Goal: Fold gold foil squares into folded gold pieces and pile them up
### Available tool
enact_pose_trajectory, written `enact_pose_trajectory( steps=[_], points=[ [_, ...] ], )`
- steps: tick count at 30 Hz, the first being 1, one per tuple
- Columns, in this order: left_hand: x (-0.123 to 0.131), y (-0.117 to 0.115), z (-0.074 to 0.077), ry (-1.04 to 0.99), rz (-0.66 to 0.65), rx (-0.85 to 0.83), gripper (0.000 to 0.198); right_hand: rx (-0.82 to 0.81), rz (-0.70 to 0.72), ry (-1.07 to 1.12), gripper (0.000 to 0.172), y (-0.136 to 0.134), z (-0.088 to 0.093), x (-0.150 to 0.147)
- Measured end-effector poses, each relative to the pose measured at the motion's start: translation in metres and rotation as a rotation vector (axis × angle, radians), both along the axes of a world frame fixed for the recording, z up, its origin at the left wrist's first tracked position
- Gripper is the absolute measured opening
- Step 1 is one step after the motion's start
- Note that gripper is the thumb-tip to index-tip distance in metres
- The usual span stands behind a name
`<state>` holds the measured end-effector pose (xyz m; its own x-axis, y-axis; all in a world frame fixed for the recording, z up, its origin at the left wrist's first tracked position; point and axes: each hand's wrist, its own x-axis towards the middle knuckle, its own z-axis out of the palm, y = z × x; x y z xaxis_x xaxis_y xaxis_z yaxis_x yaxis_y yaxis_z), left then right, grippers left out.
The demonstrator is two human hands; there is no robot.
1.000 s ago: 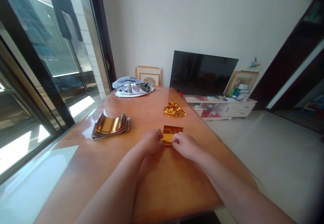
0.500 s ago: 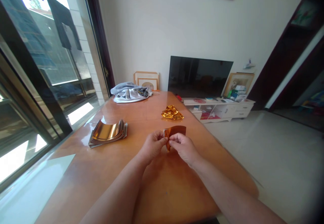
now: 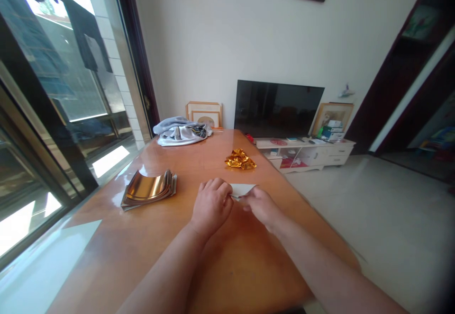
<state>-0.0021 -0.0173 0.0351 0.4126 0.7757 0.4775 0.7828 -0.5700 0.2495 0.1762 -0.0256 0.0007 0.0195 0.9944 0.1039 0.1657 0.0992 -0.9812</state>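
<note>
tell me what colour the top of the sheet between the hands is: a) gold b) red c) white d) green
c, the small sheet held between the left hand and the right hand shows a plain white face, unlike the crumpled gold foil beyond it.

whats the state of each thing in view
left hand, closed on the foil sheet's left end
right hand, pinching the foil sheet's right side
foil sheet, white side up, triangular where visible
gold foil stack, lying flat, top sheet curled up
gold foil wad, crumpled
television, screen dark
grey garment, bunched up
</note>
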Motion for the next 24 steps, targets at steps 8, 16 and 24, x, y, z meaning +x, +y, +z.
enact_pose_trajectory(
  steps=[8,16,24],
  points=[
    [0.018,-0.014,-0.003,0.317,-0.208,-0.022,0.012,-0.309,0.070,0.382,0.046,0.018,-0.003,0.024],
    [0.024,-0.011,-0.021,0.363,-0.270,-0.045,0.011,-0.095,-0.193,0.020,0.059,0.027,-0.016,0.027],
    [0.028,-0.012,-0.025,0.271,-0.214,-0.168,0.016,0.188,-0.090,-0.475,0.026,-0.010,0.003,0.037]
  ],
)
